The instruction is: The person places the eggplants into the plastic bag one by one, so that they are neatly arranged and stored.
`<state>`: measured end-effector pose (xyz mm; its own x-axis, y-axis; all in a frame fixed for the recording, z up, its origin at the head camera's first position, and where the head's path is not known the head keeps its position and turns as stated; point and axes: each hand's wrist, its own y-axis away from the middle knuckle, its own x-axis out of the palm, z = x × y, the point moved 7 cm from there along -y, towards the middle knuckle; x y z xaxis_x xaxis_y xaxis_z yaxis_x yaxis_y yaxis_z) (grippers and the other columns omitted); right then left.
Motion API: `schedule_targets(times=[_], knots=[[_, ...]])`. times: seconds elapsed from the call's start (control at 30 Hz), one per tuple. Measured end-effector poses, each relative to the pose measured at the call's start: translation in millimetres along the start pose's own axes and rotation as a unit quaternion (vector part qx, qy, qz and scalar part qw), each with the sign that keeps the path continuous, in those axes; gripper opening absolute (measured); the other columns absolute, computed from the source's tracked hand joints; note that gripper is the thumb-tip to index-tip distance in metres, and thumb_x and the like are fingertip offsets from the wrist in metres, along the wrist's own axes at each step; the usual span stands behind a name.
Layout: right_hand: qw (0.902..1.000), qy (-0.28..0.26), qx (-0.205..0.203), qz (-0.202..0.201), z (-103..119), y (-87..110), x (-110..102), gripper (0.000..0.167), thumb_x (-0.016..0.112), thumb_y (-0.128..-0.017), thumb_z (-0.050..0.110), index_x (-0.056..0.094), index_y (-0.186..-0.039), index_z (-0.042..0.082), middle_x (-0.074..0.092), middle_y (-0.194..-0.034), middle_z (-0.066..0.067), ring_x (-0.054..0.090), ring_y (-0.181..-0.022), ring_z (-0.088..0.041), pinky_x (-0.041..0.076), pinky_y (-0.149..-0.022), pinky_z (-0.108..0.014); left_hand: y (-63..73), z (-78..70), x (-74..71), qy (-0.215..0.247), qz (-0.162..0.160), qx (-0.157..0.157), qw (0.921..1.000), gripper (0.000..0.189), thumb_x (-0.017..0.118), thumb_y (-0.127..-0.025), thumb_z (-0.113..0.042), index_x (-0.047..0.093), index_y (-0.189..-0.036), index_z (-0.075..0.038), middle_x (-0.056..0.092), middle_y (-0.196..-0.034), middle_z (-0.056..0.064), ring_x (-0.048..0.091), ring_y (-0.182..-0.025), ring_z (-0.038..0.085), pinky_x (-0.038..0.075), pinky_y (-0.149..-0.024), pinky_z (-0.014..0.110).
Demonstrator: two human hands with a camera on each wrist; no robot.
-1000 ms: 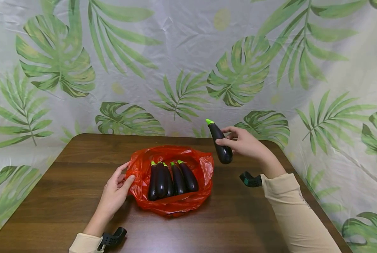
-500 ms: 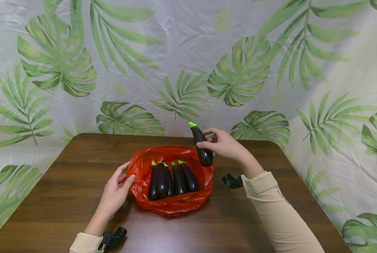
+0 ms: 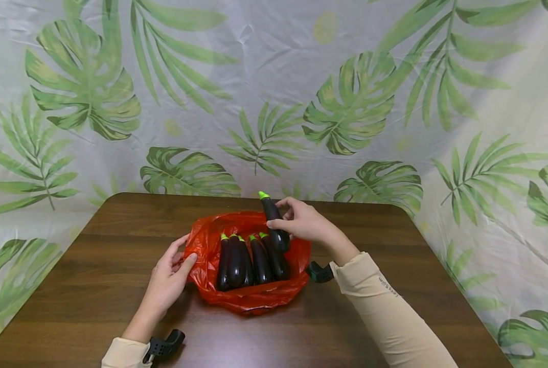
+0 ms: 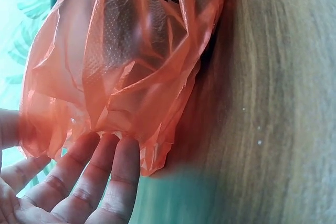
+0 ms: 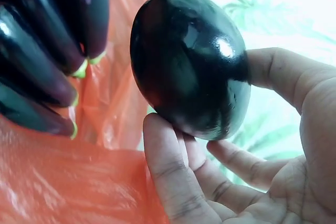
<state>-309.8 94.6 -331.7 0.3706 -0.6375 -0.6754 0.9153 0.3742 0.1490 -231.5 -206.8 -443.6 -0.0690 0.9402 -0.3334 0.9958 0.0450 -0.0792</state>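
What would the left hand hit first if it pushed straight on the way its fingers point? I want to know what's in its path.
Left hand points right, fingertips already at the red bag. Pushing on, it would probably meet the leftmost eggplant inside; depth is unclear.

The person is wearing long sleeves in a soft cream colour. The right sleeve (image 3: 384, 301) is running from the lower right of the head picture up to the wrist, and it is showing a tiny line of dark letters near the cuff. The left sleeve (image 3: 122, 353) is peeking in at the bottom left. A small black clip (image 3: 165, 345) is sitting at the left cuff. Another dark clip (image 3: 319, 272) is sticking out by the right cuff. Both hands are bare.
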Motion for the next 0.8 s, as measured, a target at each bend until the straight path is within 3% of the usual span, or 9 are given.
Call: schedule_targets(times=[0.5, 0.73, 0.8], knots=[[0.9996, 0.008, -0.019, 0.018, 19, -4.7, 30, 0.063, 0.075, -0.100, 0.041, 0.049, -0.152, 0.016, 0.069, -0.106, -0.009, 0.070, -0.081, -0.036, 0.058, -0.072, -0.032, 1.4, -2.2, -0.1, -0.002, -0.002, 0.003, 1.0000, 0.055, 0.060, -0.112, -0.025, 0.043, -0.163, -0.017, 0.069, -0.136, 0.027, 0.077, -0.102, 0.020, 0.061, -0.081, 0.017], [0.9994, 0.011, -0.015, 0.030, 20, -4.2, 42, 0.065, 0.074, -0.101, 0.040, 0.047, -0.153, 0.013, 0.069, -0.096, -0.008, 0.067, -0.071, -0.028, 0.058, -0.070, -0.032, 1.5, -2.0, -0.2, 0.000, -0.001, 0.003, 1.0000, 0.055, 0.060, -0.112, -0.025, 0.042, -0.163, -0.017, 0.069, -0.136, 0.027, 0.077, -0.103, 0.022, 0.062, -0.082, 0.018], [0.9992, 0.018, -0.012, 0.033, 17, -4.8, 44, 0.065, 0.074, -0.102, 0.039, 0.046, -0.153, 0.012, 0.070, -0.094, -0.008, 0.069, -0.073, -0.032, 0.060, -0.070, -0.034, 1.6, -1.8, -0.2, 0.000, 0.000, 0.001, 1.0000, 0.055, 0.060, -0.112, -0.025, 0.042, -0.163, -0.018, 0.069, -0.137, 0.027, 0.077, -0.105, 0.024, 0.062, -0.082, 0.018]])
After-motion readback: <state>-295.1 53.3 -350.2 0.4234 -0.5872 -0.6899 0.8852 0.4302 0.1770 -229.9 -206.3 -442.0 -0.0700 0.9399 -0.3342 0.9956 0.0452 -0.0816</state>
